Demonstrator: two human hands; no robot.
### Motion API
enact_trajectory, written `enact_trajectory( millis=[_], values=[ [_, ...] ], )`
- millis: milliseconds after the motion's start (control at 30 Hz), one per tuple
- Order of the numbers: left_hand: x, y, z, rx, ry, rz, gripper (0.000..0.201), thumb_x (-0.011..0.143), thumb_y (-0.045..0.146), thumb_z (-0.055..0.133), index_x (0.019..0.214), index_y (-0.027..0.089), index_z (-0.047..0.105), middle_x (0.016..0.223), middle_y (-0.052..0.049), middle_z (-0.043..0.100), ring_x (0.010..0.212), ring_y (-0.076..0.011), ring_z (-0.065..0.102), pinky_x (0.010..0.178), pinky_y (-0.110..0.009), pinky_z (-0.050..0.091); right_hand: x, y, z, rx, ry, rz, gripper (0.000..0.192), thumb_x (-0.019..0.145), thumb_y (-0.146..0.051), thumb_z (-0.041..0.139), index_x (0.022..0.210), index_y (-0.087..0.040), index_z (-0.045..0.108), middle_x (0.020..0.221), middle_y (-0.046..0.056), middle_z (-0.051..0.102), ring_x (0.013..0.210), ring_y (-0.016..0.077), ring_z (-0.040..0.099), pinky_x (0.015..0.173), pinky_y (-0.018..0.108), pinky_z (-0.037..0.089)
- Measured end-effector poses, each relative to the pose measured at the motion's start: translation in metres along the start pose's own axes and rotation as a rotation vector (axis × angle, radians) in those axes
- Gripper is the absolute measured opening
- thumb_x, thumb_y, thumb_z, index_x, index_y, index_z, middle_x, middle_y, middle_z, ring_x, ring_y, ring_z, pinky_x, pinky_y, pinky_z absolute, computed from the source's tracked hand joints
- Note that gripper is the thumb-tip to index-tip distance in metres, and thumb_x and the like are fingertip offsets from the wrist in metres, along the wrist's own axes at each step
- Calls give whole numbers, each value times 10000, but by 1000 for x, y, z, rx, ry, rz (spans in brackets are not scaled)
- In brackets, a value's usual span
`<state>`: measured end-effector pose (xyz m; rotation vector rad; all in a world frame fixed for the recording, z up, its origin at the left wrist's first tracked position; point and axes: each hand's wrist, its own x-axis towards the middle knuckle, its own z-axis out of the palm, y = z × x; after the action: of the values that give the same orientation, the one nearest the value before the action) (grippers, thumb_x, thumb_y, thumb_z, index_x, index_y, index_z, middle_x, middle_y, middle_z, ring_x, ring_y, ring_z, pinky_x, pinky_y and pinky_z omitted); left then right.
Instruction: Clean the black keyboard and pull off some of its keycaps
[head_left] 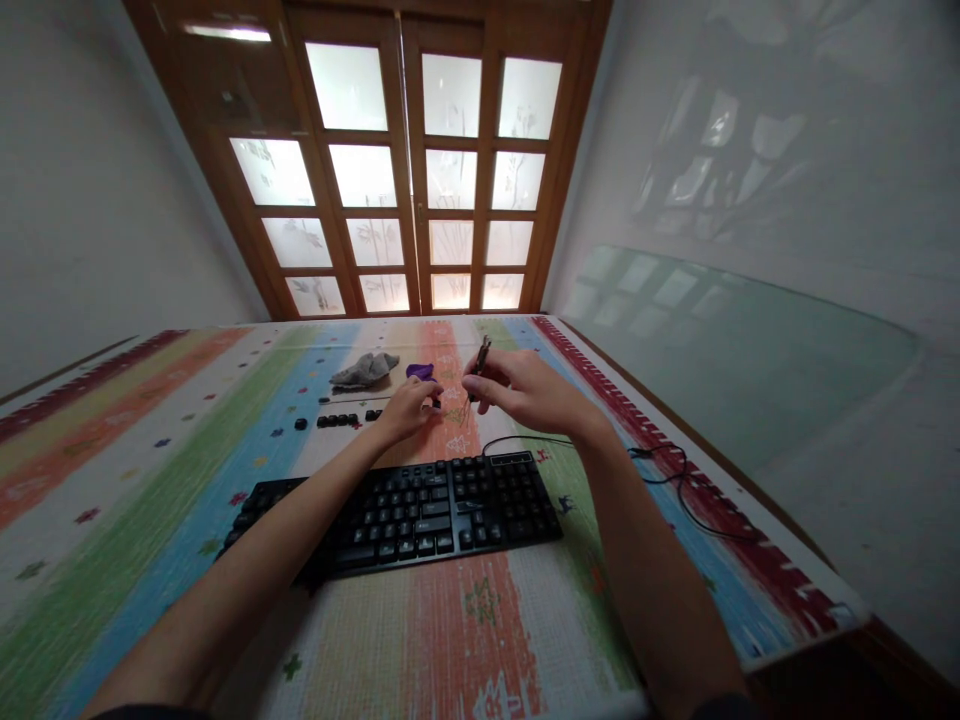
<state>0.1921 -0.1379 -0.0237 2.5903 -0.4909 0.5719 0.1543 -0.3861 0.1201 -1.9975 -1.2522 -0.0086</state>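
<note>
The keyboard (pixel 405 510) looks like matt black plastic, and the loose keycaps (pixel 337 420) beyond it have the same dull finish. The desk (pixel 150 450) carries a striped cover with a fine woven texture. The grey rag (pixel 365 369) is soft, crumpled cloth. The door frame (pixel 411 160) is glossy brown wood with frosted glass.

No lettering, brand, number or sign can be read anywhere in the room. The black keyboard (pixel 405 510), lying at about six o'clock from the hands on the striped counter (pixel 150 450), has keys too small and dim for their legends to be made out. The loose black keycaps (pixel 337 420) at nine o'clock from the hands show no readable marks either. The counter cloth carries only small pictorial motifs, and the frosted door panes (pixel 450 180) at twelve o'clock bear only faint plant patterns.
</note>
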Motion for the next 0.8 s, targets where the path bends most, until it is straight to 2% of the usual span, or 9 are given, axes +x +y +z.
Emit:
enact_trajectory(
  millis=[133, 267, 800],
  values=[
    [6, -8, 14, 4, -6, -29, 201, 746, 124, 728, 935, 181, 694, 880, -61, 718, 906, -271, 583, 824, -401, 477, -1, -1, -1, -29, -10, 23, 227, 968, -345, 530, 938, -144, 630, 791, 41, 699, 705, 147, 647, 670, 277, 437],
    [8, -14, 19, -1, -22, -55, 183, 752, 183, 748, 931, 192, 713, 836, -52, 714, 905, -272, 586, 813, -389, 472, -1, -1, -1, -60, -9, 18, 227, 969, -354, 529, 926, -152, 623, 773, 36, 692, 720, 152, 619, 691, 287, 414],
    [1, -24, 15, -33, -43, -88, 199, 760, 185, 721, 958, 191, 712, 908, -58, 737, 928, -266, 621, 870, -412, 481, 3, 1, 4, -86, -50, -16, 304, 967, -444, 541, 879, -162, 610, 746, 23, 662, 687, 140, 558, 641, 282, 364]
  ],
)
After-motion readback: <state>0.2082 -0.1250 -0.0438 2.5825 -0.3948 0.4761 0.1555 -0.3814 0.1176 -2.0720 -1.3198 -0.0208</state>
